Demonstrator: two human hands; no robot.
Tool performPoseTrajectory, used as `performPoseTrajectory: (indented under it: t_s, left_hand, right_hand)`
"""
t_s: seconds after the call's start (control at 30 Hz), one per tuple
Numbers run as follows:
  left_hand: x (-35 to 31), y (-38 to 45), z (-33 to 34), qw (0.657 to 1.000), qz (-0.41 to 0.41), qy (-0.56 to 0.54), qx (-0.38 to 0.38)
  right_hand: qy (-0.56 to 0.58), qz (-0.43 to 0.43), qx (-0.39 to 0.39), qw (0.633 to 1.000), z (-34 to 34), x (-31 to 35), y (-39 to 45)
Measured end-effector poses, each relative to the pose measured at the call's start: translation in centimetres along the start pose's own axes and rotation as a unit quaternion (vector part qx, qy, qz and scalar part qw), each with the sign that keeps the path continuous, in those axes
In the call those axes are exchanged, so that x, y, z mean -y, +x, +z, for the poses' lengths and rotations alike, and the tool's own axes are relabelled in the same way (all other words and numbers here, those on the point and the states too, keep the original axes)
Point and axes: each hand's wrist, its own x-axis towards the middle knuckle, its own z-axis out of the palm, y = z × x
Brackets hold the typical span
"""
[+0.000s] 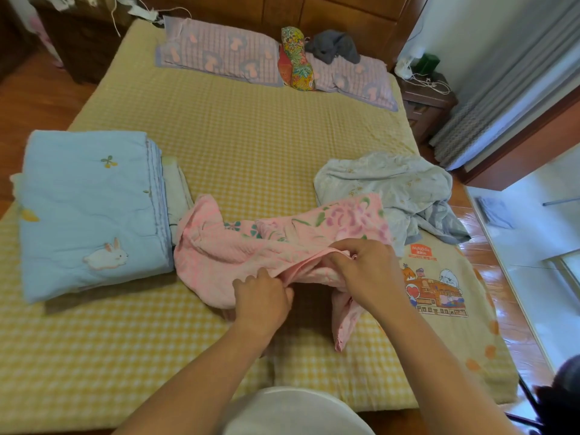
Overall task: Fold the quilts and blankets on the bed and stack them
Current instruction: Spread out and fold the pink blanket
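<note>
Pink cotton, thin and floppy by the look of it: the pink floral blanket (276,246) lies in a loose heap at the centre of the frame, on the yellow checked sheet (244,146) of the bed, its left end touching the folded blue quilt (91,211) with the rabbit on it at the left of the frame. I'd judge it light and quite without stiffness, so it will sag and bunch wherever it isn't held; the sensible places to take it are the hem and the corners, so that it can be shaken flat before folding. Both hands are already in it. The left hand (262,296), lower centre, has its fingers curled under and grips a fold of the cloth near the edge. The right hand (365,270), just beside it to the right, has fingers bent down into the bunched fabric and seems to be pinching the hem, though the fingertips are buried in the folds and I can't be sure how tightly. A tail of pink hangs down below the right wrist. Behind, at right of centre, a pale blue crumpled blanket (395,189) waits unfolded, the pink one overlapping its near edge
</note>
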Motion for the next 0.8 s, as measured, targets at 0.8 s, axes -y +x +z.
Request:
performPoseTrajectory:
  t_s: [0.8]
  left_hand:
    - [19.8,-2.6,1.5,0.980,0.071,-0.097,-0.157]
  right_hand:
    - [-0.083,-0.163,-0.075,0.980,-2.6,-8.1,0.1]
